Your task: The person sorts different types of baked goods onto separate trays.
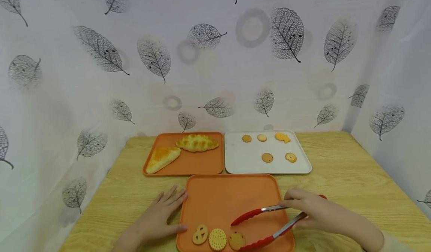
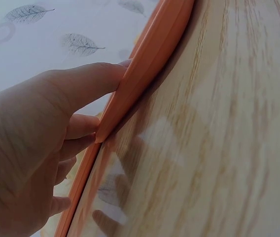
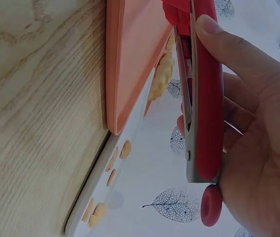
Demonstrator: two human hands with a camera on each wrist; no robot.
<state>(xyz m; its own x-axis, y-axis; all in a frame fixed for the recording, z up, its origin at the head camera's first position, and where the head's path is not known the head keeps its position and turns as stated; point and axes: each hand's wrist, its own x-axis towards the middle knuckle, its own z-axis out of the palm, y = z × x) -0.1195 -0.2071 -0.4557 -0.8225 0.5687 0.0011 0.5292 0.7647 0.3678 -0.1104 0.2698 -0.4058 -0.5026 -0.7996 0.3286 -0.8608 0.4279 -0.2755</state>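
Observation:
My right hand (image 1: pixel 314 211) grips red-and-silver tongs (image 1: pixel 283 229), whose arms stand apart over the near orange tray (image 1: pixel 229 192). One red tip lies beside a round brown cookie (image 1: pixel 237 240); whether they touch I cannot tell. Left of that cookie are a round dotted cookie (image 1: pixel 217 239) and a pretzel-shaped cookie (image 1: pixel 200 234). My left hand (image 1: pixel 156 216) touches the tray's left edge with straight, spread fingers. In the left wrist view, the thumb rests on the tray rim (image 2: pixel 150 64). The right wrist view shows the tongs' handle (image 3: pixel 209 98) in my right hand.
Behind stands a second orange tray (image 1: pixel 202 166) with a triangular bread (image 1: pixel 163 159) and a ridged, croissant-like bread (image 1: pixel 197 143). Beside it, a white tray (image 1: pixel 242 164) bears several small cookies, one fish-shaped (image 1: pixel 282 137). A leaf-patterned curtain (image 1: pixel 208 76) hangs around the wooden table (image 1: pixel 343 169).

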